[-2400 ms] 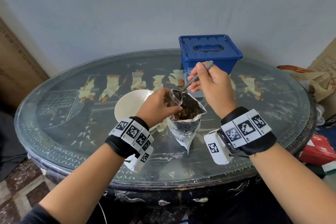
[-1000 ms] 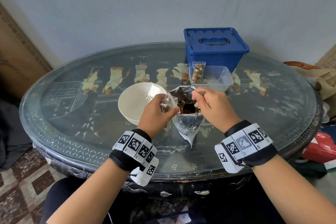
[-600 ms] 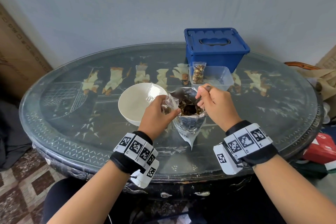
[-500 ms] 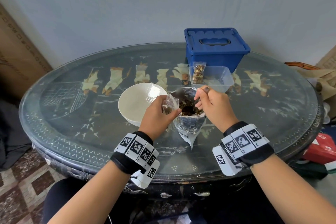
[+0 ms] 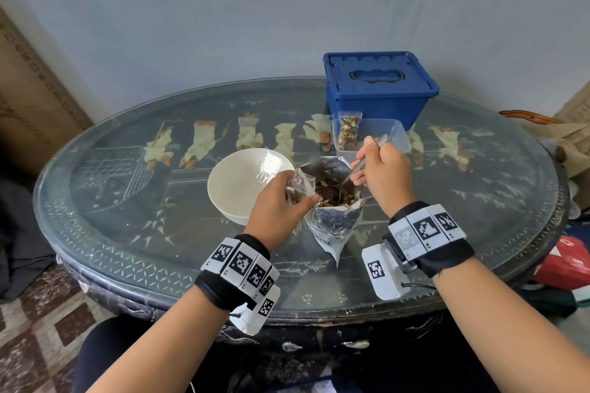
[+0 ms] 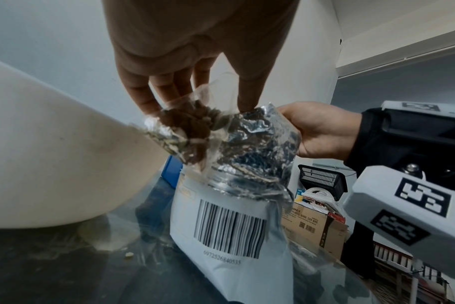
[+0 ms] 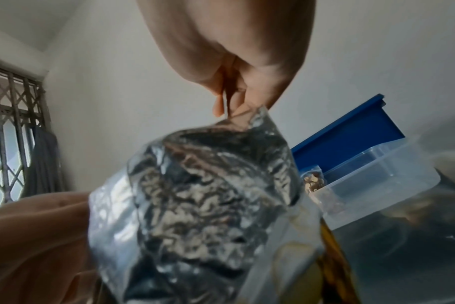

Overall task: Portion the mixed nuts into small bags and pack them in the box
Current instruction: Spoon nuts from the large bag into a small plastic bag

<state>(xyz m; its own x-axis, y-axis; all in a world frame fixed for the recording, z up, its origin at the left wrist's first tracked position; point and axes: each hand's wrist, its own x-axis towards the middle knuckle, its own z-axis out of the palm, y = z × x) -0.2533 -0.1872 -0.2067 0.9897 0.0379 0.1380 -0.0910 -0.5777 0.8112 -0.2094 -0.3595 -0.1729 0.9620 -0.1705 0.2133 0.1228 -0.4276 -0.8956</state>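
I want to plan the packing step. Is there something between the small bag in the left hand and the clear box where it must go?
Yes. The open foil pouch and the right hand with the spoon stand between the small bag, pinched by the left hand, and the clear box.

Soft, even daylight; head view sharp, edges bowed by the wide lens. Glare on the glass table (image 5: 479,201) top. Right wrist view blurred throughout; window (image 7: 11,127) at left overexposed.
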